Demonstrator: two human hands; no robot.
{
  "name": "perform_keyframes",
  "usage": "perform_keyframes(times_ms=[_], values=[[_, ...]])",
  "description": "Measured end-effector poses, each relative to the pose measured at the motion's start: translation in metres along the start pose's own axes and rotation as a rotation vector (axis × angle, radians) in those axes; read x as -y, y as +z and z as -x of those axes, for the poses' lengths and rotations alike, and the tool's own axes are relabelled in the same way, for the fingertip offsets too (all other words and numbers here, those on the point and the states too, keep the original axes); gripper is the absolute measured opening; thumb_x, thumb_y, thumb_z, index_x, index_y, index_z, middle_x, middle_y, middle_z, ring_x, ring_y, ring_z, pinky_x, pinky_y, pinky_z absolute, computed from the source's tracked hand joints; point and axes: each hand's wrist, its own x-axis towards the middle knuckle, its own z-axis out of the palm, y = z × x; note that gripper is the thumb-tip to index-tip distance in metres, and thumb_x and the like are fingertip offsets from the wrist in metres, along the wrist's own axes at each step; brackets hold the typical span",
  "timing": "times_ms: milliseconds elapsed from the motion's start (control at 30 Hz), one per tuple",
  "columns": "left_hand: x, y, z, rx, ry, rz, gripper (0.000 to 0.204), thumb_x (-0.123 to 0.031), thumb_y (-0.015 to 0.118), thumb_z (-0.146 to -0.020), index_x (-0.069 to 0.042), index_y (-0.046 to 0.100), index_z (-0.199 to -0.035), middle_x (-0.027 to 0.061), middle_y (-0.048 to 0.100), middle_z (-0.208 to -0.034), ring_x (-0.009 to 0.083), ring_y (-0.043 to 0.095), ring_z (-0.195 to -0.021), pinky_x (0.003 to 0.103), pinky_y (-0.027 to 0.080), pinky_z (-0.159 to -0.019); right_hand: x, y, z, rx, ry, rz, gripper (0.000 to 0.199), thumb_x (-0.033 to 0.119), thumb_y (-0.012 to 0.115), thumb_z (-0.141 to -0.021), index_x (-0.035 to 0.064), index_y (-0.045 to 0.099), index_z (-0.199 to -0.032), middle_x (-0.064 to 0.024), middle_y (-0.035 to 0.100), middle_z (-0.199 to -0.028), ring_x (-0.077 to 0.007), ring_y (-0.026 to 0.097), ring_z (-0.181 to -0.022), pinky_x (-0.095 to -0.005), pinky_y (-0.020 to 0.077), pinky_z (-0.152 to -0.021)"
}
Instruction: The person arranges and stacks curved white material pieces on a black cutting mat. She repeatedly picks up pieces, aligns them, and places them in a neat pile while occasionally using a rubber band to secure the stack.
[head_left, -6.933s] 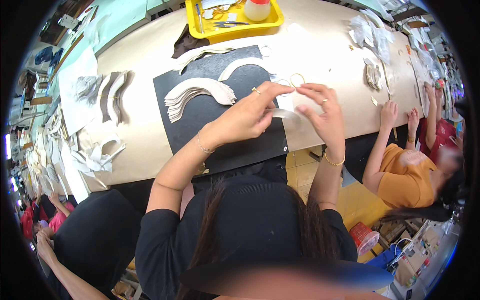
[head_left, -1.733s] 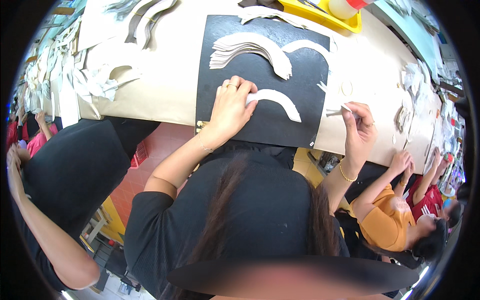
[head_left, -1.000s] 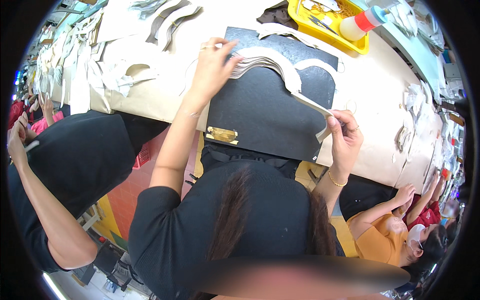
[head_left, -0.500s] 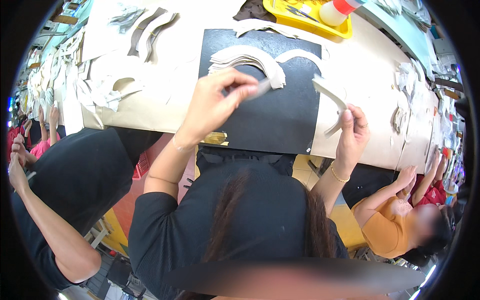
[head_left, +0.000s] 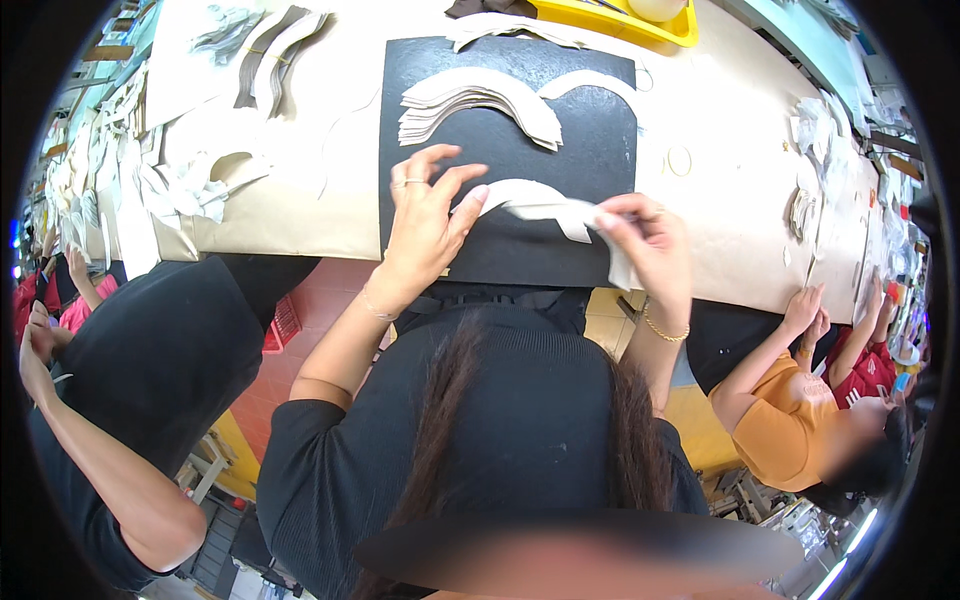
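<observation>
A black mat lies on the tan table in front of me. On its near part lies a curved cream-white cut piece. My left hand presses its left end flat with spread fingers. My right hand pinches the piece's right end, where a thin white strip hangs down from my fingers. A fanned stack of similar curved cream pieces rests on the mat's far half, with one more curved piece to its right.
A yellow tray stands at the table's far edge. Heaps of cut pieces cover the table's left, smaller piles the right. A person in black sits at my left, one in orange at my right.
My left hand has come back from the stack and now presses a curved piece down on the near mat. My right hand has moved in and grips that piece's right end.
</observation>
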Motion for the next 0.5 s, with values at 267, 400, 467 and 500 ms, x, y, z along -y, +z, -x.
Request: perform_keyframes(times_ms=[267,400,467,500], values=[[0.001,-0.012,-0.013,0.506,-0.578,0.831,0.022,-0.02,0.067,-0.096,0.001,0.068,-0.102,0.0048,0.072,-0.084,0.0057,0.065,-0.069,0.018,0.048,-0.056,-0.015,0.026,-0.005,0.067,0.17,0.011,0.015,0.012,0.073,-0.091,-0.0015,0.069,-0.097,-0.0011,0.068,-0.08,-0.0034,0.059,-0.074,-0.0191,0.0477,-0.068],[0.012,-0.008,-0.011,0.594,-0.652,0.822,0.025,-0.021,0.065,-0.098,0.003,0.067,-0.101,0.0079,0.073,-0.083,0.0083,0.067,-0.067,0.019,0.05,-0.054,-0.028,0.024,-0.002,-0.036,0.196,0.032,0.017,0.016,0.072,-0.092,-0.0011,0.069,-0.096,-0.0016,0.07,-0.078,-0.0053,0.062,-0.073,-0.022,0.0492,-0.068],[0.013,-0.002,-0.01,0.57,-0.648,0.755,0.024,-0.021,0.065,-0.097,0.003,0.067,-0.1,0.0077,0.072,-0.081,0.0083,0.067,-0.066,0.02,0.05,-0.054,-0.033,0.027,-0.003,-0.087,0.191,0.083,0.018,0.016,0.071,-0.093,-0.0011,0.068,-0.095,-0.0022,0.07,-0.077,-0.005,0.062,-0.072,-0.0217,0.0489,-0.067],[0.013,0.0,-0.009,0.56,-0.658,0.709,0.024,-0.021,0.065,-0.097,0.003,0.067,-0.1,0.0076,0.072,-0.08,0.0083,0.066,-0.065,0.02,0.05,-0.054,-0.036,0.028,-0.004,-0.102,0.192,0.128,0.018,0.017,0.07,-0.094,-0.0011,0.067,-0.095,-0.0023,0.07,-0.077,-0.0045,0.061,-0.071,-0.0212,0.0485,-0.066]])
